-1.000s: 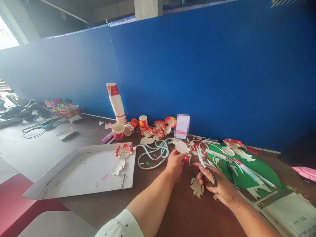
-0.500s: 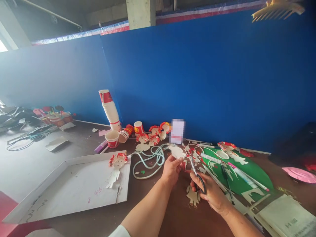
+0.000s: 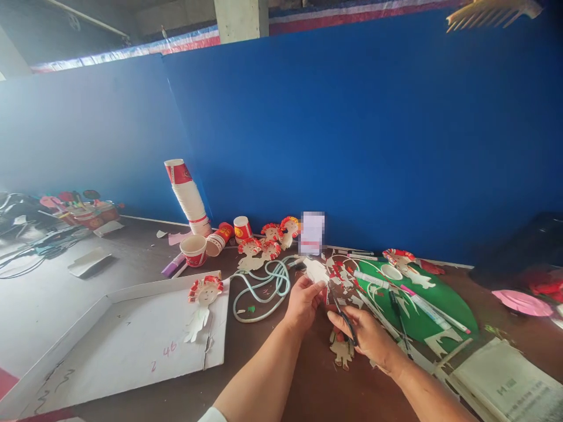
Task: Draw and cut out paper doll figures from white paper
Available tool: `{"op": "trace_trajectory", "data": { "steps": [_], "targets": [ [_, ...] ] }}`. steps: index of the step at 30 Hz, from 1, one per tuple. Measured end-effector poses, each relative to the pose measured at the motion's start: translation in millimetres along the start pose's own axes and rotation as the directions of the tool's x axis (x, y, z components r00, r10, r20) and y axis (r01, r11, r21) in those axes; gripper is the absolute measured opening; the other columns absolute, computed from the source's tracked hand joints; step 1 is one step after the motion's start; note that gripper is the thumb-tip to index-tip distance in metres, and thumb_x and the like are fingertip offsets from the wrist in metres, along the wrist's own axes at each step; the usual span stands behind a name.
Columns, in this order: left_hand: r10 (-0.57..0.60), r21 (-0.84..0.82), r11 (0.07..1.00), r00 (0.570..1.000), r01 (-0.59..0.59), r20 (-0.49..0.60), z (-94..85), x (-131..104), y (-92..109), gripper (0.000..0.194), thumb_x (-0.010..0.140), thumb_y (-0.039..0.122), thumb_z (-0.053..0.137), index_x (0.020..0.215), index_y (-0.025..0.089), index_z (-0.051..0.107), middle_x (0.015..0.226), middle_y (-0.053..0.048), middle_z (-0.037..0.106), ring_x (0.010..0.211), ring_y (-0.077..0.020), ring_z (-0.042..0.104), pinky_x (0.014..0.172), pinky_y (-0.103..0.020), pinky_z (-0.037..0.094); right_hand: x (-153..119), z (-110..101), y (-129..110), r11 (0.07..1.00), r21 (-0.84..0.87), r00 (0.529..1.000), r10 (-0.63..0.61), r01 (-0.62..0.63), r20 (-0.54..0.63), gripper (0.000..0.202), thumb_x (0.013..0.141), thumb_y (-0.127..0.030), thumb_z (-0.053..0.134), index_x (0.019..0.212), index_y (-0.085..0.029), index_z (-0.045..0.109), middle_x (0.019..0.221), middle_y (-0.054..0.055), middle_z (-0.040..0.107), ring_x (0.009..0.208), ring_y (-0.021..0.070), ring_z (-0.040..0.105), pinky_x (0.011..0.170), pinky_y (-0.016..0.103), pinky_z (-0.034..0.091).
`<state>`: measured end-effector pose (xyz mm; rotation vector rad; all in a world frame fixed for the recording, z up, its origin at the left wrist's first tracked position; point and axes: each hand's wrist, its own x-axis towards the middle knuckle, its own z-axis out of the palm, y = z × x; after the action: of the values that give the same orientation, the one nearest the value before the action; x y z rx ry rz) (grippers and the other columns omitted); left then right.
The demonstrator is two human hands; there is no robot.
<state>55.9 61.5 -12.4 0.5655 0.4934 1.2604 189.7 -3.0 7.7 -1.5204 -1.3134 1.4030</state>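
My left hand pinches a white paper cutout by its lower edge, above the brown table. In my right hand is a pair of scissors with black handles, fingers wrapped round the loops. The blades point up and left, right beside the cutout; whether they touch the paper I cannot tell. Under the right hand lies another pale figure cutout, partly covered. Red and white paper scraps are scattered just beyond the hands.
At left stands a white box lid with a paper doll on it. Behind are stacked paper cups, more red-fringed dolls and a coiled pale cord. Markers lie over a green sheet; a book is at lower right.
The scissors have turned and their blades look closer together, nearer the cutout. My right hand has shifted slightly left. The whole view has swung a little to the right.
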Motion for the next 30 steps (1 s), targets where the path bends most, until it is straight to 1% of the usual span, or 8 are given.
{"op": "trace_trajectory", "data": {
  "steps": [3,5,10,14,18,21,26,30],
  "targets": [
    [-0.005,0.025,1.0,1.0,0.006,-0.012,0.1,-0.3,-0.6,0.036,0.059,0.025,0.08,0.089,0.013,0.064,0.085,-0.005,0.065,0.065,-0.0093,0.058,0.062,-0.022,0.044,0.6,3.5,-1.4,0.998,0.021,0.998,-0.063,0.062,0.022,0.031,0.075,-0.043,0.066,0.1,-0.025,0.069,0.058,-0.002,0.058,0.056,0.0148,0.053,0.044,0.022,0.033],
    [-0.003,0.032,0.999,1.0,0.004,-0.015,-1.3,0.4,-2.1,0.036,0.06,0.026,0.079,0.089,0.013,0.063,0.083,-0.004,0.064,0.062,-0.0092,0.057,0.061,-0.023,0.044,1.5,5.2,-4.4,0.997,0.028,0.997,-0.074,0.074,0.021,0.032,0.075,-0.045,0.066,0.101,-0.025,0.069,0.06,-0.002,0.058,0.056,0.0148,0.053,0.044,0.022,0.034],
    [0.029,0.022,0.999,0.999,-0.028,-0.035,-6.1,3.7,-3.9,0.032,0.063,0.025,0.077,0.088,0.014,0.061,0.081,-0.003,0.063,0.061,-0.0094,0.057,0.062,-0.024,0.045,2.5,6.0,-11.8,0.997,0.07,0.999,-0.039,0.038,0.0,0.038,0.076,-0.048,0.064,0.105,-0.023,0.067,0.072,0.002,0.065,0.067,0.0173,0.058,0.043,0.021,0.033],
    [0.071,-0.001,0.997,0.995,-0.072,-0.075,-8.0,6.5,-2.7,0.032,0.062,0.026,0.078,0.087,0.013,0.062,0.083,-0.004,0.063,0.064,-0.008,0.057,0.062,-0.021,0.044,0.4,7.3,-15.7,0.997,0.078,1.0,-0.008,0.008,-0.009,0.044,0.072,-0.048,0.068,0.107,-0.022,0.067,0.078,0.004,0.068,0.072,0.0202,0.061,0.042,0.021,0.034],
    [0.051,0.044,0.998,0.995,-0.047,-0.085,-8.3,6.6,-3.2,0.035,0.06,0.027,0.079,0.088,0.014,0.061,0.08,-0.002,0.062,0.058,-0.0062,0.053,0.059,-0.021,0.042,0.7,11.4,-16.1,0.998,0.059,1.0,-0.015,0.014,0.016,0.039,0.071,-0.045,0.069,0.104,-0.024,0.069,0.074,0.001,0.068,0.073,0.02,0.061,0.053,0.024,0.043],
    [0.029,0.082,0.996,0.997,-0.024,-0.068,-7.0,4.7,-3.8,0.036,0.061,0.03,0.078,0.089,0.015,0.061,0.077,-0.002,0.062,0.055,-0.007,0.052,0.058,-0.022,0.042,2.9,12.8,-11.0,0.997,0.063,0.999,-0.048,0.048,0.002,0.036,0.072,-0.043,0.069,0.103,-0.023,0.07,0.069,-0.001,0.065,0.07,0.0188,0.059,0.059,0.026,0.046],
    [0.06,0.127,0.99,0.997,-0.055,-0.042,-5.9,3.7,-6.3,0.035,0.063,0.03,0.077,0.091,0.014,0.063,0.082,-0.003,0.063,0.06,-0.0075,0.053,0.06,-0.022,0.042,3.6,7.3,0.4,0.994,0.106,0.999,-0.032,0.032,-0.001,0.043,0.075,-0.045,0.067,0.11,-0.021,0.065,0.065,-0.001,0.062,0.062,0.0163,0.056,0.049,0.024,0.038],
    [0.069,0.173,0.983,0.997,-0.063,-0.033,-6.6,4.2,-8.8,0.037,0.064,0.031,0.076,0.094,0.015,0.063,0.086,-0.005,0.064,0.063,-0.0093,0.054,0.062,-0.023,0.043,2.5,2.6,2.0,0.994,0.112,1.0,0.001,-0.002,0.002,0.046,0.075,-0.049,0.066,0.11,-0.02,0.065,0.069,0.001,0.063,0.063,0.0164,0.056,0.046,0.023,0.035]
  ]
}}
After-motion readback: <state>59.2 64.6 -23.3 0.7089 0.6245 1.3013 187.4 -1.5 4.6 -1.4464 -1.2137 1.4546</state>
